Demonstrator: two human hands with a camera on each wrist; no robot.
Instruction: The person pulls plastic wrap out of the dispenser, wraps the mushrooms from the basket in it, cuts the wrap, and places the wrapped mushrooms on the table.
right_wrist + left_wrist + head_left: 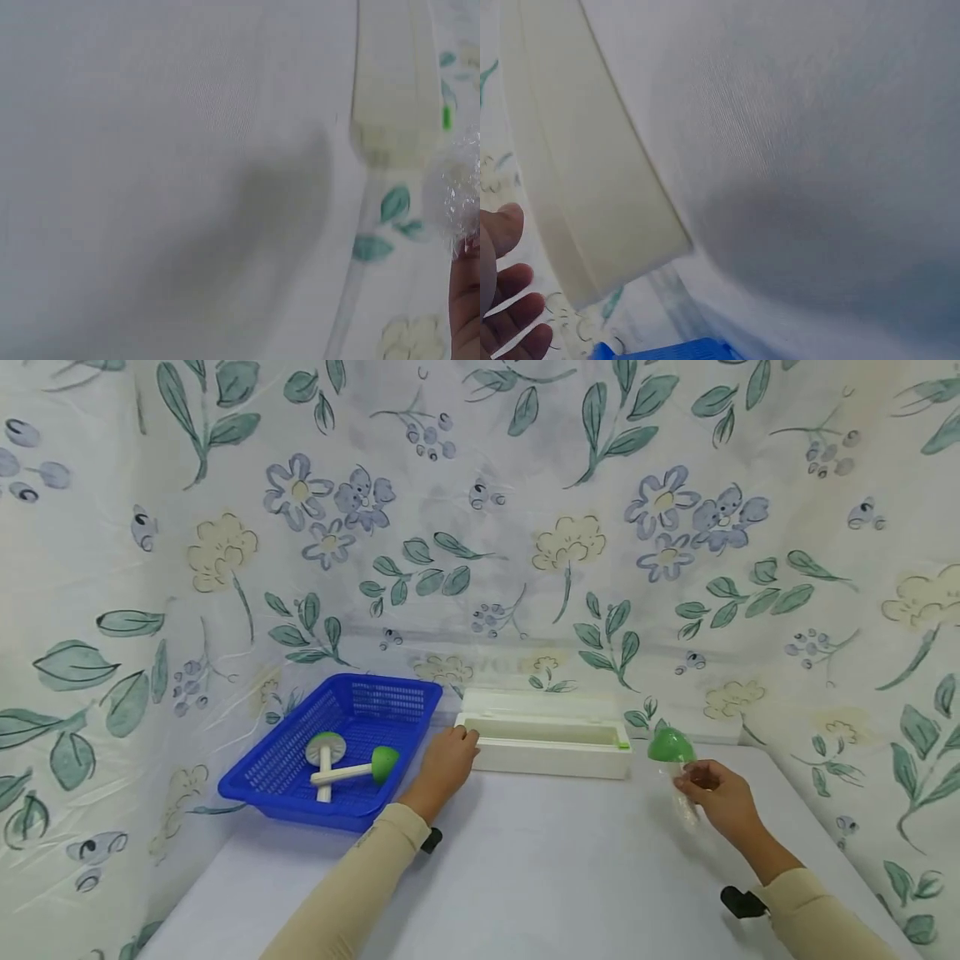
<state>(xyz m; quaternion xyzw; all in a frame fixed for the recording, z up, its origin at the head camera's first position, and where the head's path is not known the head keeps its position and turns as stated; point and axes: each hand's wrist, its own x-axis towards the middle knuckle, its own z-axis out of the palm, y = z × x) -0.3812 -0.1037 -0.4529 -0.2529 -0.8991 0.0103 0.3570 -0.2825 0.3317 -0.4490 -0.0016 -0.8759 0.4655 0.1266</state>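
My right hand pinches a mushroom-shaped piece with a rounded green cap and a pale stem, just below the cap. Clear crinkled plastic hangs about its stem. At the left end of a long white box, my left hand has its fingertips right at the rim. In the left wrist view its fingers are loosely bent, with the thumb apart and nothing between them. The box's lid stands raised at the back, and a small green tab shows at its right front corner.
Left of my left arm, a blue perforated basket holds two more mushroom-shaped pieces lying crossed. A white cloth covers the table. Flower-patterned sheeting rises behind the box and along both sides.
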